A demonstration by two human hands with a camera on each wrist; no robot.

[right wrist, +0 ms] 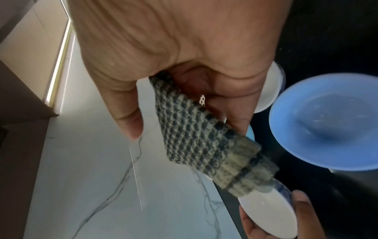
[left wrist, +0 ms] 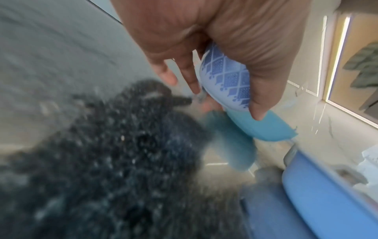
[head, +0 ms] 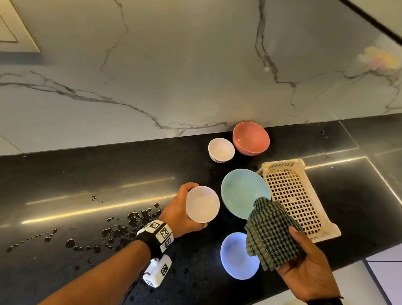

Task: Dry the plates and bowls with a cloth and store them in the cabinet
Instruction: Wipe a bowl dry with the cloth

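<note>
From the head view, we are gripping a small white round ceramic bowl (head: 202, 204) in our left hand (head: 179, 212), fingers curled round its outside, and we are tilting its open mouth to the right. Our right hand (head: 311, 265) is clutching a bunched green-and-dark checked cloth (head: 272, 236), just right of the bowl and apart from it, so the wipe is looking like a short reach leftward into that mouth. On the black stone counter (head: 74, 179) are sitting a pale teal plate (head: 240, 190), a blue plate (head: 235, 257), a pink bowl (head: 251, 138), a second white bowl (head: 221, 150) and a cream plastic drying basket (head: 294, 197), with water drops (head: 123, 225) to the left.

From the left wrist, we are seeing the thumb and fingers (left wrist: 259, 111) pinching the bowl's blue-patterned wall (left wrist: 227, 80); the rest is blurring.

From the right wrist, we are pinching the folded cloth (right wrist: 196, 137) between thumb and fingers, its hanging end overlapping the white bowl's rim (right wrist: 270, 215) in this view; whether it is touching, we cannot tell.
</note>
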